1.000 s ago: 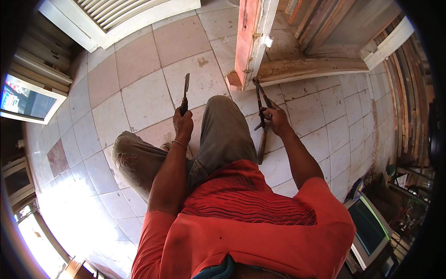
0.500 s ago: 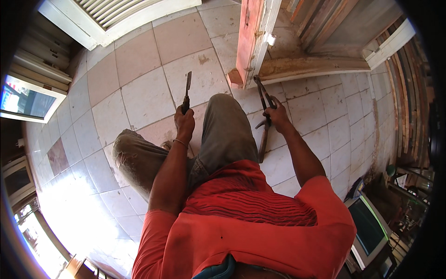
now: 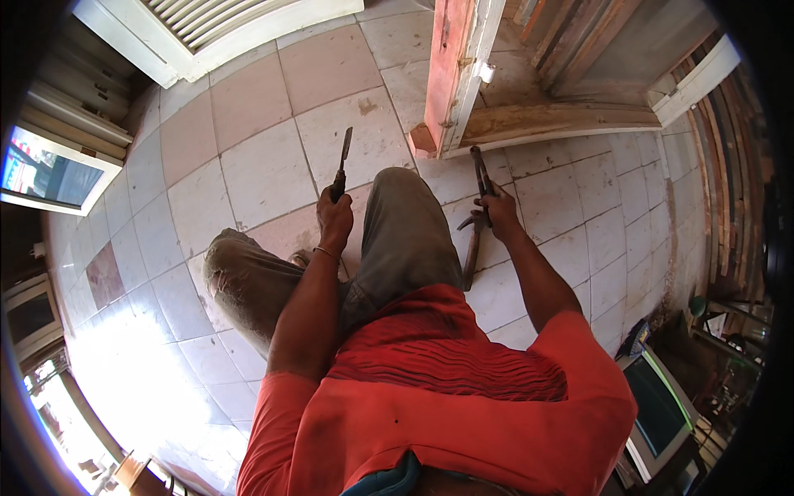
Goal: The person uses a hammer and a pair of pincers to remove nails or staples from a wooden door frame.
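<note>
Presumably unfinished work, with each grip occupied

The left hand [image 3: 335, 217] has its grip closed around the dark handle of a narrow bladed tool [image 3: 346, 149], which points away from the body, above the tiled floor [image 3: 256, 186]. The right hand [image 3: 502, 211] has its grip closed on the handles of the long pincers [image 3: 479, 169]; whether their jaws are together or apart, I cannot tell. Their head is just beside the foot of the wooden frame [image 3: 456, 74], which stands toward the floor's far edge. A claw hammer [image 3: 471, 252] is close below the right hand, apparently on the floor. Planks [image 3: 728, 190] are stacked along the floor's right edge.

In my judgement, the work is partway: the tools are ready, while a small white piece [image 3: 486, 73] sits on the frame's post. Exactly what is finished or left, I cannot tell.
</note>
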`<state>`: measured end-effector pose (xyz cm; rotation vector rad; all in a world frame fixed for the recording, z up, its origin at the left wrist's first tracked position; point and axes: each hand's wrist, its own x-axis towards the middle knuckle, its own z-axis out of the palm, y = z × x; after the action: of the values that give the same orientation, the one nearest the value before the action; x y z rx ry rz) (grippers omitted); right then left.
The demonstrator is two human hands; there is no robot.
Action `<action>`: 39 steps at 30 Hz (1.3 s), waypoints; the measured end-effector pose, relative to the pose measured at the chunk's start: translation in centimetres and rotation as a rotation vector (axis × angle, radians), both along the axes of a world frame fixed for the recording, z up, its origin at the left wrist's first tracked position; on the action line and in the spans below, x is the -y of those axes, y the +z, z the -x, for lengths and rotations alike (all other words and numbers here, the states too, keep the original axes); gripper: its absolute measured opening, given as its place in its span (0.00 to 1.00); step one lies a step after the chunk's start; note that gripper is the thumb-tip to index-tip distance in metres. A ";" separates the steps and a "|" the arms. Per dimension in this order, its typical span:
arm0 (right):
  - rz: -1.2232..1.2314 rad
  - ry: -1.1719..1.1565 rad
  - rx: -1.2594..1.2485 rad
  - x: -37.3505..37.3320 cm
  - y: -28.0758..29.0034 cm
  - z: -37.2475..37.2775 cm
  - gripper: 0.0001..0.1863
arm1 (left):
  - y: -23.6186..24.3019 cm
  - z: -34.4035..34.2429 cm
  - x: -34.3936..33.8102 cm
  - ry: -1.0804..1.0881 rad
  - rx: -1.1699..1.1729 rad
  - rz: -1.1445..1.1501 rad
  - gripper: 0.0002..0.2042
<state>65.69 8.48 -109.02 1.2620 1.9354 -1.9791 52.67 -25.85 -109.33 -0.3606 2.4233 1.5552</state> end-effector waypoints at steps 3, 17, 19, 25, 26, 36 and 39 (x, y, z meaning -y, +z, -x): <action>0.390 -0.094 -0.120 -0.2 0.2 -0.6 0.31 | -0.9 -0.1 0.3 0.029 0.005 0.007 0.16; 0.893 -0.107 -0.231 -0.3 3.5 0.9 0.30 | -1.6 -0.3 0.2 -0.040 0.099 0.017 0.14; 0.891 -0.109 -0.222 -0.6 3.5 0.9 0.30 | -1.8 -0.5 0.2 -0.038 0.100 0.014 0.14; 0.797 -0.133 -0.167 -1.8 1.5 0.9 0.31 | -1.8 -0.7 0.1 -0.071 0.042 0.003 0.12; 0.778 -0.146 -0.149 -1.8 1.5 1.0 0.31 | -1.5 -0.8 -0.1 -0.058 0.092 0.013 0.12; 0.853 -0.095 -0.153 -2.2 3.8 1.4 0.31 | -1.4 -1.2 -0.1 -0.042 0.050 0.013 0.11; 0.832 -0.033 -0.185 -2.9 1.9 1.0 0.34 | -1.4 -1.1 0.1 -0.070 0.092 0.066 0.13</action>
<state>64.69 11.39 -107.07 0.8910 0.9051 -2.5524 53.72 -25.94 -110.71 -0.3470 2.3946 1.4012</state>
